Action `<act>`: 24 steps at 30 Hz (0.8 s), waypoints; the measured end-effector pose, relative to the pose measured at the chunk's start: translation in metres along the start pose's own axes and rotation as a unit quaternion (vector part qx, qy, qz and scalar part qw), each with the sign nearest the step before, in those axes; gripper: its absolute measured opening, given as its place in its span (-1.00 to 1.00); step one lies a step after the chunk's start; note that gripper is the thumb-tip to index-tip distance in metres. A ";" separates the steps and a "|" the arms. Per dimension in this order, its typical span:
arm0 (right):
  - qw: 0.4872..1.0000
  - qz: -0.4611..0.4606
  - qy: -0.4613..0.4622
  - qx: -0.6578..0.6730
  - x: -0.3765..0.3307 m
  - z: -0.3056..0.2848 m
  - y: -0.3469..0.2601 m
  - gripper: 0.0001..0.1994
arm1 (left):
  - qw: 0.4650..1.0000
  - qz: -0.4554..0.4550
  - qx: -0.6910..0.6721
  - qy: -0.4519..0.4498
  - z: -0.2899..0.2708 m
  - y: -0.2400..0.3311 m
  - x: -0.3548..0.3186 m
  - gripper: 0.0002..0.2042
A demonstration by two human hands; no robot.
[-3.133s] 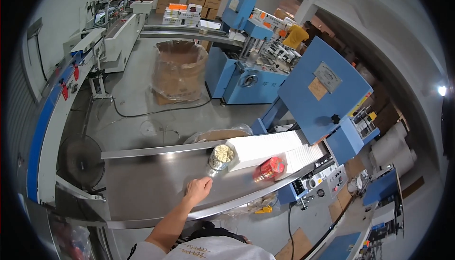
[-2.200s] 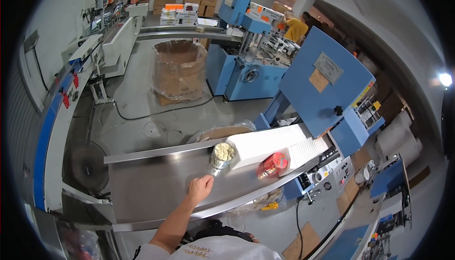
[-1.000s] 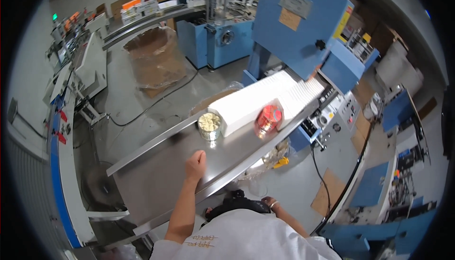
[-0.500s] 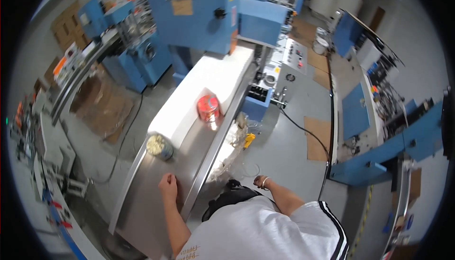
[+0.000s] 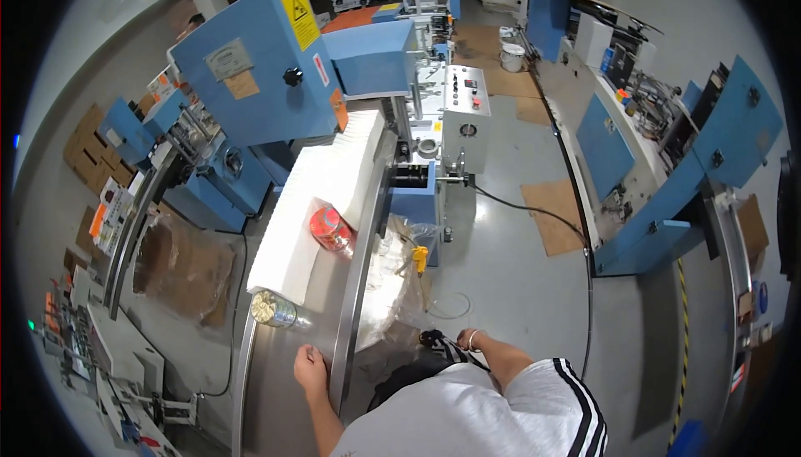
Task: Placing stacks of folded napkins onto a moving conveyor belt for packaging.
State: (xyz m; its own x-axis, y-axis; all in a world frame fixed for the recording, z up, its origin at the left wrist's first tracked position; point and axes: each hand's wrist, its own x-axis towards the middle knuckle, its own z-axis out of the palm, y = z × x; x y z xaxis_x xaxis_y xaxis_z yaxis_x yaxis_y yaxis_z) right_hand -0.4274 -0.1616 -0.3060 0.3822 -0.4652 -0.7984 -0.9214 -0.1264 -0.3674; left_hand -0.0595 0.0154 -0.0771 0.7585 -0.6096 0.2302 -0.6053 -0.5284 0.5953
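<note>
My left hand [image 5: 310,367] is loosely closed with nothing visible in it, above the metal trough [image 5: 279,378] at its right side. Just beyond it lies a short cylinder [image 5: 274,310] with a pale, bumpy, gold-cream end and shiny clear wrap on its side. Farther along, a red patterned cylinder [image 5: 332,230] in clear film leans against a long white stack [image 5: 321,182] with ridged edges, which fills the far part of the trough. My right hand [image 5: 467,340], a bangle at its wrist, hangs low by my black-and-white legwear, fingers curled and nothing visible in them.
A blue machine housing [image 5: 250,65] stands over the trough's far end, a control box [image 5: 467,107] to its right. Clear plastic and a yellow-handled tool [image 5: 420,257] sit beside the trough. A black cable [image 5: 534,209] crosses the floor. Blue machinery [image 5: 634,248] lines the right.
My view has turned and tilted up, shifting the machine and trough left in the picture. My left hand stays near the cream-ended cylinder, still closed. My right hand remains low at my side.
</note>
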 end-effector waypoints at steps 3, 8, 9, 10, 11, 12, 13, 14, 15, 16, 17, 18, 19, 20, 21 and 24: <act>1.000 0.008 0.021 -0.003 0.019 0.043 0.036 -0.65 | 0.999 0.033 0.002 -0.039 -0.001 0.008 -0.001 -0.84; 0.999 0.035 -0.020 0.006 0.008 0.070 0.053 -0.65 | 0.995 0.060 -0.016 -0.083 -0.002 0.009 -0.003 -0.82; 0.999 0.040 -0.013 0.013 0.008 0.077 0.055 -0.65 | 0.994 0.060 -0.015 -0.085 -0.002 0.011 -0.002 -0.82; 0.999 0.036 -0.028 0.005 0.005 0.080 0.053 -0.62 | 0.994 0.063 -0.015 -0.086 -0.002 0.012 -0.002 -0.82; 0.999 0.036 -0.027 0.007 0.001 0.080 0.051 -0.62 | 0.994 0.063 -0.011 -0.085 -0.001 0.014 -0.002 -0.82; 1.000 0.006 -0.019 -0.023 -0.004 0.078 0.047 -0.60 | 0.994 0.063 -0.007 -0.083 0.000 0.015 -0.001 -0.82; 0.998 -0.026 -0.013 -0.056 -0.012 0.075 0.039 -0.59 | 0.995 0.061 -0.006 -0.081 -0.001 0.015 -0.002 -0.82; 0.999 0.002 -0.023 -0.044 -0.044 0.051 0.015 -0.57 | 0.995 0.063 -0.006 -0.072 -0.005 0.014 -0.002 -0.82; 0.999 0.006 -0.022 -0.044 -0.042 0.052 0.018 -0.57 | 0.995 0.070 -0.009 -0.072 -0.004 0.017 -0.001 -0.81; 0.999 0.010 -0.019 -0.040 -0.036 0.054 0.019 -0.57 | 0.995 0.067 -0.010 -0.072 -0.003 0.017 0.000 -0.81; 0.999 0.015 -0.016 -0.036 -0.034 0.053 0.020 -0.57 | 0.994 0.071 -0.012 -0.079 -0.001 0.017 0.001 -0.80; 0.999 0.040 -0.016 -0.011 -0.033 0.050 0.018 -0.57 | 0.993 0.075 -0.014 -0.085 0.000 0.018 0.003 -0.80; 0.999 0.034 -0.023 -0.024 -0.039 0.042 0.010 -0.57 | 0.994 0.064 -0.015 -0.081 -0.001 0.017 0.001 -0.80; 0.998 0.028 -0.030 -0.037 -0.043 0.036 0.006 -0.57 | 0.994 0.068 -0.016 -0.079 -0.002 0.017 0.000 -0.79; 0.998 0.016 -0.040 -0.038 -0.037 0.035 0.009 -0.56 | 0.994 0.070 -0.016 -0.077 -0.003 0.016 -0.002 -0.78; 0.999 -0.004 -0.029 -0.024 -0.014 0.049 0.021 -0.58 | 0.995 0.071 -0.018 -0.071 -0.002 0.011 -0.006 -0.79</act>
State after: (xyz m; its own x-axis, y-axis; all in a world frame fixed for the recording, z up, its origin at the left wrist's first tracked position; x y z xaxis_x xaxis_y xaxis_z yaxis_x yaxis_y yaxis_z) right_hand -0.4488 -0.1147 -0.3265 0.3908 -0.4136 -0.8223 -0.9205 -0.1717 -0.3511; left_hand -0.0701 0.0149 -0.0705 0.6236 -0.7544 0.2048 -0.6922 -0.4112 0.5931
